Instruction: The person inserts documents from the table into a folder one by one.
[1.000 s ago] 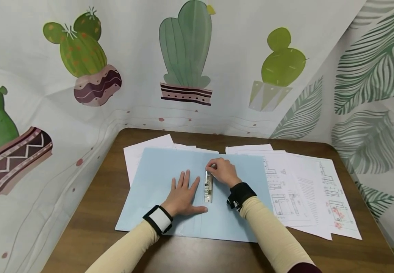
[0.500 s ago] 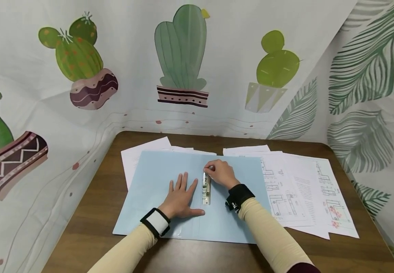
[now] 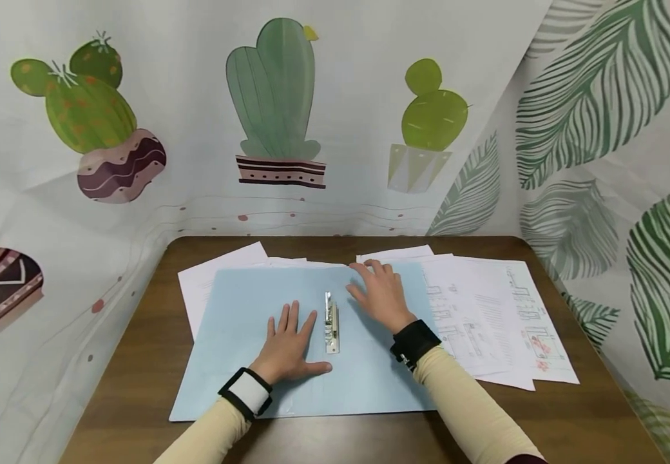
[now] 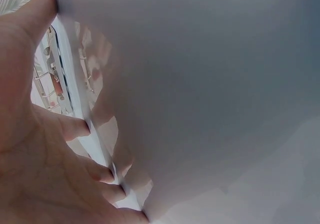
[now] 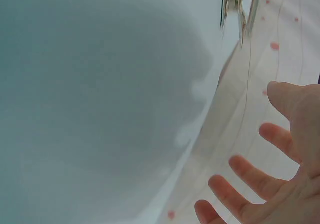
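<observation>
A light blue file folder (image 3: 242,322) lies spread open on the table, with a metal lever clip (image 3: 332,328) fixed near its middle. My left hand (image 3: 285,354) rests on the folder to the left of the clip, fingers spread and fingertips down on the surface. To the right of the clip my right hand (image 3: 382,293) hovers over the folder's right half, fingers loosely extended and holding nothing. In the right wrist view the fingers (image 5: 257,176) stand apart from the folder, and the clip (image 5: 235,4) shows at the top. The left wrist view shows the clip (image 4: 56,74) beyond the thumb.
Printed sheets with technical drawings (image 3: 520,322) lie fanned at the folder's right, some tucked under its edge. More white paper (image 3: 201,277) sticks out behind the folder at left. The brown wooden table (image 3: 132,361) backs onto a cactus-print cloth (image 3: 196,116).
My right hand has let go of the clip's top end and moved away to the right, its fingers opening. The left hand stays on the folder. The head view has shifted slightly right.
</observation>
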Available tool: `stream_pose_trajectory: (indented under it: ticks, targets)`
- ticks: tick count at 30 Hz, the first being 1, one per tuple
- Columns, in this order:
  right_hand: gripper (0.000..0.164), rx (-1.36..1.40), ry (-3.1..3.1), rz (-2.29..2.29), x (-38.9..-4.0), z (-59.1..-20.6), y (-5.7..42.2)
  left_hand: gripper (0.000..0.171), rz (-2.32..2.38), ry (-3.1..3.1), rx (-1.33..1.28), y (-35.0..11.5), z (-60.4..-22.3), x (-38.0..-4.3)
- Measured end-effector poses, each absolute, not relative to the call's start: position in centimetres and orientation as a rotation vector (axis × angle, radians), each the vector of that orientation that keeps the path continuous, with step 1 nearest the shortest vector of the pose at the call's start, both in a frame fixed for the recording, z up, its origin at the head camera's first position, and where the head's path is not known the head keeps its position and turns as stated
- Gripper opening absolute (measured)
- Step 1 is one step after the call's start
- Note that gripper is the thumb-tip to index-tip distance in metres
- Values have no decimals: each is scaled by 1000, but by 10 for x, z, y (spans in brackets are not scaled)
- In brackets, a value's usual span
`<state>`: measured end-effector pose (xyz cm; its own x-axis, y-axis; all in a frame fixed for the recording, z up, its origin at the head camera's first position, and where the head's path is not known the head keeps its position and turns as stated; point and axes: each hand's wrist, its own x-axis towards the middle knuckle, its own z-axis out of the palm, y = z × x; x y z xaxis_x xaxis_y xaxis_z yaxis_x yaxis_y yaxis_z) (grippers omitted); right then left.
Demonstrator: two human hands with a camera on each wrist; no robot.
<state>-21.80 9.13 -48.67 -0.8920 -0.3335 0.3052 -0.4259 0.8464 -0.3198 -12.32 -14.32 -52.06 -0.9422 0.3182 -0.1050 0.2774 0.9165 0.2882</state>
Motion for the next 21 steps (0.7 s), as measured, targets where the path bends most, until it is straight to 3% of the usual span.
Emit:
stream_pose_trajectory:
  ticks: [6,21]
  targets:
    - [64,451,-2816,530,-220,-484,135,114,421,2921,462,-143,-523,-124]
    - [71,27,-2926,539,-211,-491,233,114,465,2920,492,-146,-524,-125]
